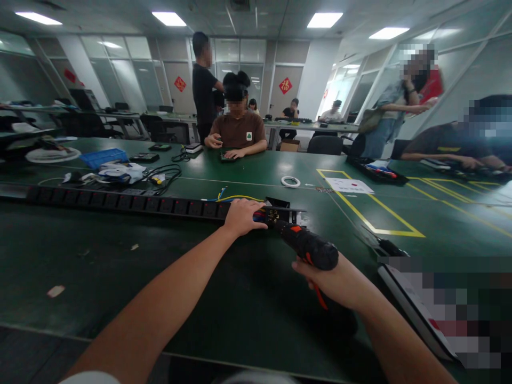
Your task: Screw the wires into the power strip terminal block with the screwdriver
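A long black power strip (132, 202) with a row of sockets lies across the green table. Around its right end my left hand (242, 217) is closed, fingers over the top and thumb on the near side. Close to that thumb, the strip's end is uncovered and shows small parts and coloured wires (260, 215). My right hand (335, 277) grips a black and orange cordless drill (308, 245) by its handle. The drill's nose points at the uncovered end; whether its tip touches a screw is too small to tell. Blue and yellow wires (228, 198) stick up behind the strip.
A white ring-shaped roll (290, 182), a paper sheet (348, 185) and yellow tape lines (396, 233) are beyond the strip. Left stands a blue basket (103, 158) beside black cables (170, 173). A booklet-like object (416, 309) lies right. A person (240, 128) sits opposite.
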### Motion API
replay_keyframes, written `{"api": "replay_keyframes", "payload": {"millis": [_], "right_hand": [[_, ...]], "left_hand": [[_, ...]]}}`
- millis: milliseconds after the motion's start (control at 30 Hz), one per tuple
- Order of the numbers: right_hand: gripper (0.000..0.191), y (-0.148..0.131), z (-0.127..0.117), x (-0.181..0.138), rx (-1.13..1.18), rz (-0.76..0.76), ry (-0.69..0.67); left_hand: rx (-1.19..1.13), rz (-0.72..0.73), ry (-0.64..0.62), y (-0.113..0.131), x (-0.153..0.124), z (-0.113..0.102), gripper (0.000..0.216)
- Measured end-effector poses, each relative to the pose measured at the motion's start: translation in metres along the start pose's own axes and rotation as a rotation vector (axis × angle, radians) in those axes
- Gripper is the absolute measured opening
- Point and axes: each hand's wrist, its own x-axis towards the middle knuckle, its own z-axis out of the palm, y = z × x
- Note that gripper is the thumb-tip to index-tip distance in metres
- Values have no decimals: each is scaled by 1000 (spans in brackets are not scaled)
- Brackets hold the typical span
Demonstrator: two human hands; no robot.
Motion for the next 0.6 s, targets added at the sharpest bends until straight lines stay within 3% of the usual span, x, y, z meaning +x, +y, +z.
{"api": "replay_keyframes", "payload": {"millis": [600], "right_hand": [[18,-2,2,1,7,17,17]], "left_hand": [[-2,1,7,-2,1,4,80]]}}
